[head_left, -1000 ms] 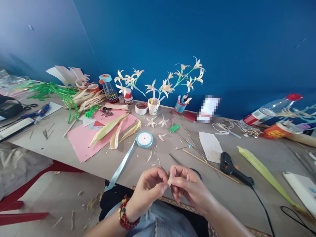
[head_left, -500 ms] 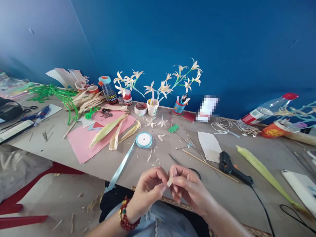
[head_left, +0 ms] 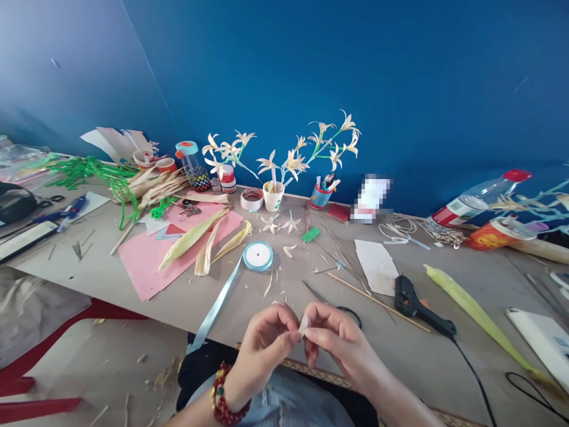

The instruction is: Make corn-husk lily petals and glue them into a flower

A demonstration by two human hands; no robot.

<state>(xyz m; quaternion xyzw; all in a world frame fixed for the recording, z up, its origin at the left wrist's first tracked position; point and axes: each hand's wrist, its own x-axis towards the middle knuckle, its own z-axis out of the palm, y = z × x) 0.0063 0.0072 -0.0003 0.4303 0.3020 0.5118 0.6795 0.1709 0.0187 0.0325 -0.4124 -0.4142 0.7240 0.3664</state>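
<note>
A small pale husk piece (head_left: 303, 325) is pinched between the fingertips of both hands, low in the centre of the view. My left hand (head_left: 272, 339), with a red beaded bracelet at its wrist, grips its lower left side. From the right, my right hand (head_left: 335, 332) holds it between thumb and fingers. Beyond the hands lie scissors (head_left: 316, 292), partly hidden by my right hand, and a roll of light blue ribbon (head_left: 258, 255) with its tail hanging over the table edge. Small cut petals (head_left: 288, 251) are scattered nearby.
Husk flowers stand in a white cup (head_left: 272, 197) near the blue wall. A black glue gun (head_left: 420, 305), a thin stick (head_left: 377, 301) and a green husk (head_left: 471, 308) lie to the right. Pink paper (head_left: 146, 267) with husks is left; a bottle (head_left: 475, 201) leans at the back right.
The pale piece has turned more upright between my fingertips, and my right fingers have shifted slightly around it. The whole view has moved a little.
</note>
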